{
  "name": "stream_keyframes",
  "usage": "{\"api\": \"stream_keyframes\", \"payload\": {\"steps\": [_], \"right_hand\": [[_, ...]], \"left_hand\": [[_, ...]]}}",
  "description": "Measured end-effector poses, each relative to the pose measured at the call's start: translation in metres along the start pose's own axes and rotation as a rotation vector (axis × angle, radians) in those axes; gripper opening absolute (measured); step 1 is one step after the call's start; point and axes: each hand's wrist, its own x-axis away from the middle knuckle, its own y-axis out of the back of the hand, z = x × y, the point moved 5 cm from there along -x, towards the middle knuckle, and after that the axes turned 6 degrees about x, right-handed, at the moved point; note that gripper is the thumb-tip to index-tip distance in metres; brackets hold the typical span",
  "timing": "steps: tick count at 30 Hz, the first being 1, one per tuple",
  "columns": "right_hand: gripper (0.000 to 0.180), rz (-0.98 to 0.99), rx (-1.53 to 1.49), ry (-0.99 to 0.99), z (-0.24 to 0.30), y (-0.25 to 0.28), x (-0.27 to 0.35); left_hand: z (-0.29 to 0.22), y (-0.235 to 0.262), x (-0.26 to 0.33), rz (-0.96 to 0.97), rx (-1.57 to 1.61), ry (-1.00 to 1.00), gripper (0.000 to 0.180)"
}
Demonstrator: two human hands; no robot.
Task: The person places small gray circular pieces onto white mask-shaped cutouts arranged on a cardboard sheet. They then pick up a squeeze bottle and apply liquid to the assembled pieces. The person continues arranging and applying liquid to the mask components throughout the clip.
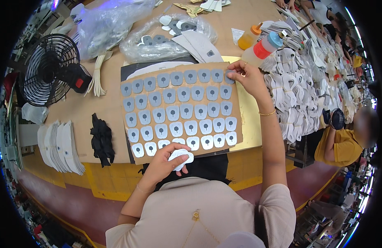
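Note:
A brown cardboard sheet lies on the table before me, covered with rows of small rounded patches, each with a dark tree-like mark. The patches look greyer in the far rows and whiter in the near ones. At the sheet's far right corner, my right hand pinches a grey patch at the end of the far row. My left hand grips a small stack of white patches over the near edge, hiding part of the nearest row.
Beyond the sheet sit a plastic bag of patches, a yellow bottle and a red-and-blue bottle. Bundled white pieces fill the right. Left are a black fan, black cloth and white stacks. A person sits right.

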Motion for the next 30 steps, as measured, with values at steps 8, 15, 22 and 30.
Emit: {"api": "stream_keyframes", "payload": {"steps": [8, 15, 22, 30], "right_hand": [[0.033, -0.182, 0.15, 0.136, 0.003, -0.005, 0.013], [0.043, -0.058, 0.071, -0.095, 0.001, -0.023, 0.024], [0.05, -0.1, 0.138, -0.045, -0.001, -0.027, 0.026], [0.036, -0.097, -0.064, -0.175, -0.012, -0.013, 0.019]], "left_hand": [[-0.001, -0.004, -0.003, 0.028, -0.057, 0.058, 0.023], [-0.003, -0.004, -0.004, 0.019, -0.068, 0.079, 0.022], [0.0, -0.002, -0.006, 0.032, -0.066, 0.078, 0.024], [-0.002, -0.004, -0.007, 0.032, -0.092, 0.058, 0.024]]}}
